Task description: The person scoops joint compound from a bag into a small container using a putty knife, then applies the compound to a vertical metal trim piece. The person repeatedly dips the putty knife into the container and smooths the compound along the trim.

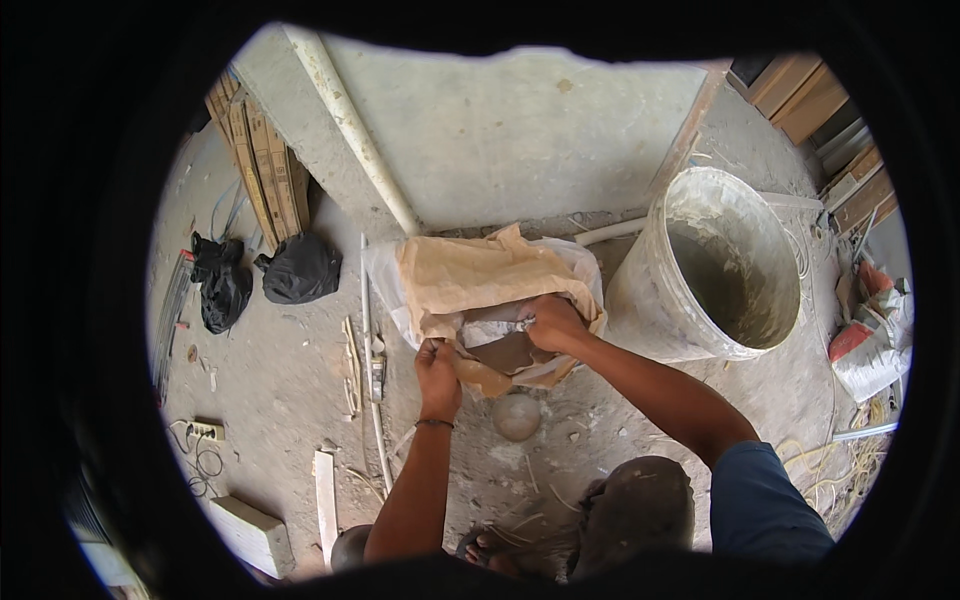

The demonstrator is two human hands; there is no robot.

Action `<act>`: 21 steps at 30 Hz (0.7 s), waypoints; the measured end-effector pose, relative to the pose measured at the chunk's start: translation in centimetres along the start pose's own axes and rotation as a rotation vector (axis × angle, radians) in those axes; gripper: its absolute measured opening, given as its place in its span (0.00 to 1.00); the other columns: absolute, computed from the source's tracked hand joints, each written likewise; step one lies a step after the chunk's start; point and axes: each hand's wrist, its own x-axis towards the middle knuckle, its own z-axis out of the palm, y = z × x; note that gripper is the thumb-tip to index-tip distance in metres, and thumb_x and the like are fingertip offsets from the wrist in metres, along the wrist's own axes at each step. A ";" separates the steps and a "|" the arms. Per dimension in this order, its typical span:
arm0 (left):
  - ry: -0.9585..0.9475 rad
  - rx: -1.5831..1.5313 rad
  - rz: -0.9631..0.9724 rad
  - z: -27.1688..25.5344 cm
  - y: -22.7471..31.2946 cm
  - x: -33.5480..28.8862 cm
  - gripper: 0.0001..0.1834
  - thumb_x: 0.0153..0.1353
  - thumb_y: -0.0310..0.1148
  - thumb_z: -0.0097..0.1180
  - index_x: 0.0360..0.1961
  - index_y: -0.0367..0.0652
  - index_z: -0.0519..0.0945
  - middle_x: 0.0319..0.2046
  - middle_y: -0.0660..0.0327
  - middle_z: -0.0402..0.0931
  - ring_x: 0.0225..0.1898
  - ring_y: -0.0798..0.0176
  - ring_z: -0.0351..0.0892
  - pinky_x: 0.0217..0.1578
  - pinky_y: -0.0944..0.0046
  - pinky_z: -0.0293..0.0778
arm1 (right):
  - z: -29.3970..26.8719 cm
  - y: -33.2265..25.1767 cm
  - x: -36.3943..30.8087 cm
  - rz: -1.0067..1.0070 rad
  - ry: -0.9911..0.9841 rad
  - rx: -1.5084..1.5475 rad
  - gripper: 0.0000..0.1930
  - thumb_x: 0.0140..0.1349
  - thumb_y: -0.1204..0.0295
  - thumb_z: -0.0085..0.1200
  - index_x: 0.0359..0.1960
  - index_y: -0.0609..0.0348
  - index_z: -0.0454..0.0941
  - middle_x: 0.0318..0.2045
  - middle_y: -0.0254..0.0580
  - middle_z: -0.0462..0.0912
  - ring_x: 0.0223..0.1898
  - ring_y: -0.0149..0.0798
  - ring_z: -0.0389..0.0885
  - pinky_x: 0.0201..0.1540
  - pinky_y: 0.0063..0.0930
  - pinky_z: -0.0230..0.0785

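A tan paper bag [480, 272] with a whitish outer layer lies on the dusty floor in front of me, its mouth facing me. Pale powder [488, 330] shows inside the opening. My left hand [438, 375] is closed on the near left edge of the bag's mouth. Reaching into the opening from the right, my right hand [555, 325] has its fingers curled closed; whatever is between them is hidden. A round greyish bowl-like object [517, 417] sits on the floor just below the bag.
Right of the bag stands a large plaster-smeared bucket [730, 265]. A pale wall panel [520, 130] and a pipe [350, 125] are behind. Black plastic bags [300, 268] and stacked long cartons [265, 165] lie left, with a power strip [205, 430] and a block [250, 535] nearer me.
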 end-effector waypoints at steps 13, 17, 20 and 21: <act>-0.003 -0.108 -0.043 -2.0 -1.6 2.5 0.04 0.71 0.22 0.53 0.38 0.42 0.78 0.37 0.61 0.81 0.35 0.64 0.82 0.39 0.60 0.83 | -3.8 -0.4 -14.0 0.018 -0.029 0.303 0.14 0.59 0.80 0.62 0.47 0.59 0.87 0.42 0.55 0.89 0.40 0.54 0.87 0.49 0.43 0.78; 0.029 -0.110 -0.032 -1.9 -1.6 2.6 0.04 0.71 0.22 0.53 0.39 0.41 0.78 0.37 0.61 0.81 0.35 0.63 0.83 0.41 0.60 0.83 | 1.9 1.5 -17.0 -0.094 0.113 0.067 0.15 0.58 0.83 0.61 0.47 0.60 0.85 0.39 0.50 0.85 0.43 0.56 0.80 0.51 0.48 0.72; 0.029 -0.125 -0.056 -2.0 -1.5 2.3 0.04 0.72 0.22 0.53 0.40 0.41 0.79 0.37 0.60 0.81 0.36 0.63 0.83 0.41 0.60 0.83 | 6.5 3.2 -18.5 -0.131 0.193 0.030 0.19 0.57 0.86 0.58 0.50 0.57 0.84 0.43 0.50 0.81 0.47 0.60 0.75 0.52 0.53 0.70; 0.034 -0.128 -0.065 -2.1 -1.5 2.3 0.04 0.72 0.22 0.53 0.39 0.41 0.78 0.37 0.60 0.81 0.35 0.63 0.83 0.41 0.60 0.83 | 7.7 3.7 -18.8 -0.174 0.227 0.021 0.21 0.56 0.86 0.56 0.52 0.57 0.83 0.45 0.51 0.80 0.48 0.59 0.74 0.52 0.53 0.70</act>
